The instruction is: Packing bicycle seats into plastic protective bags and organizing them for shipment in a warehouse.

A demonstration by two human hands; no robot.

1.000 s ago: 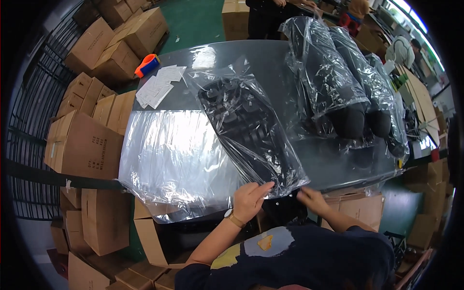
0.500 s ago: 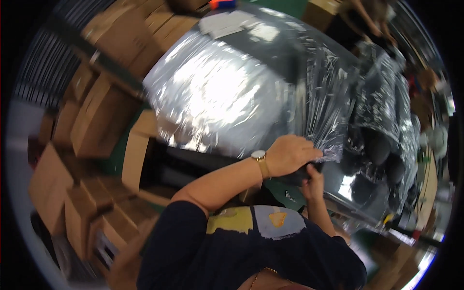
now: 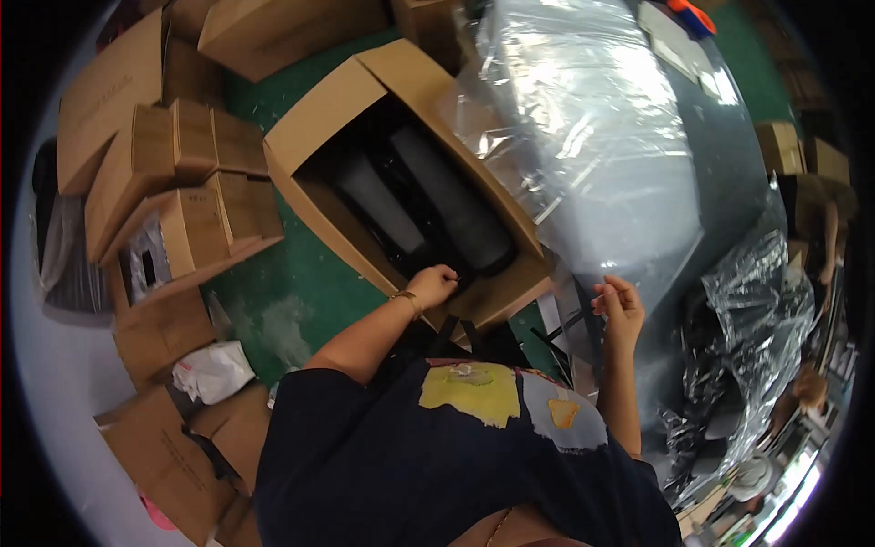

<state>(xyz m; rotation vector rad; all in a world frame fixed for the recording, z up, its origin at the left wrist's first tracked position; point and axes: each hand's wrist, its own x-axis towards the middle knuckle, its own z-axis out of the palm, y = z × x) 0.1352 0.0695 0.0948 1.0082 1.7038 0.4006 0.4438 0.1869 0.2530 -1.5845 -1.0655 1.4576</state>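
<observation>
My left hand (image 3: 433,287) is over the near end of an open cardboard box (image 3: 529,294), its fingers closed. What they hold, if anything, is hidden by the dark things beyond. Inside the box lie long, rounded dark items (image 3: 456,201) in what looks like glossy black wrapping. My right hand (image 3: 622,308) is raised by the near edge of a grey table (image 3: 729,159), its fingers loosely bent and apart, holding nothing. Beyond that hand, clear plastic sheeting (image 3: 592,100) covers much of the tabletop and hangs over the box's side.
Cardboard boxes (image 3: 132,169) are stacked at the left on a green floor (image 3: 273,264). A white plastic bag (image 3: 214,372) lies near them. Plastic-wrapped dark items (image 3: 747,310) rest on the table's right. An orange-and-blue tape dispenser (image 3: 693,16) sits at its far end. Another person's arm (image 3: 829,239) shows at far right.
My view has turned left toward the box. My hands were together at the plastic sheeting's near edge; they have come apart, the left now over the box, the right off the sheeting.
</observation>
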